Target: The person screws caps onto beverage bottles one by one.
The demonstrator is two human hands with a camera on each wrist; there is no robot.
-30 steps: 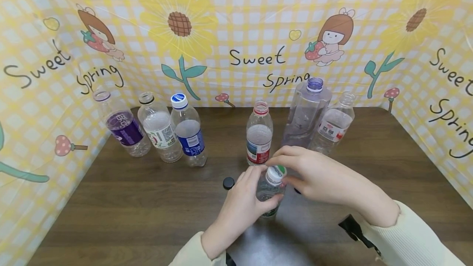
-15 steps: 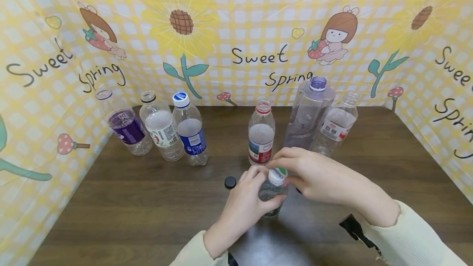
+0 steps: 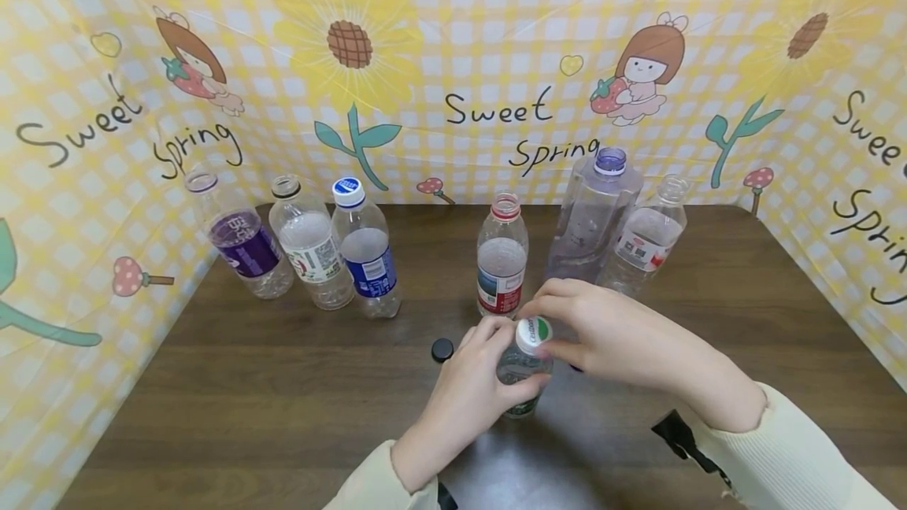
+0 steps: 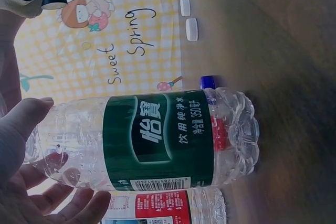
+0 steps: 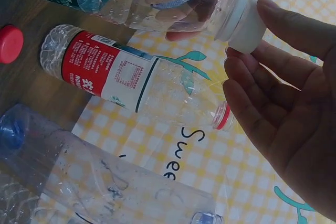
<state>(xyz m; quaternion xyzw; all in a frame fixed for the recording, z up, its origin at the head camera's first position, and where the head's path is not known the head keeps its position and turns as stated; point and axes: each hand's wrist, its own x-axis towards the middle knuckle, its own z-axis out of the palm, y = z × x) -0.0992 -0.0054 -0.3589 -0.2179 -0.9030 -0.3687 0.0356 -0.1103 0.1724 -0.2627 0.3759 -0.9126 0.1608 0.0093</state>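
Between my hands stands a clear water bottle, upright on the table, with a green label. My left hand grips its upper body, thumb on one side and fingers on the other. My right hand pinches the white screw cap on the bottle's neck. In the right wrist view, the thumb and fingertips touch opposite sides of the cap. Just behind is an uncapped bottle with a red label. A black cap lies left of the held bottle.
A purple-label bottle, a white-label bottle and a blue-capped bottle stand left. A large lilac bottle and another clear bottle stand back right. White caps, a blue cap and a red cap lie about.
The white cap has turned a little, its green mark now further to the right. My right fingers have shifted slightly around it; the left hand keeps its grip.
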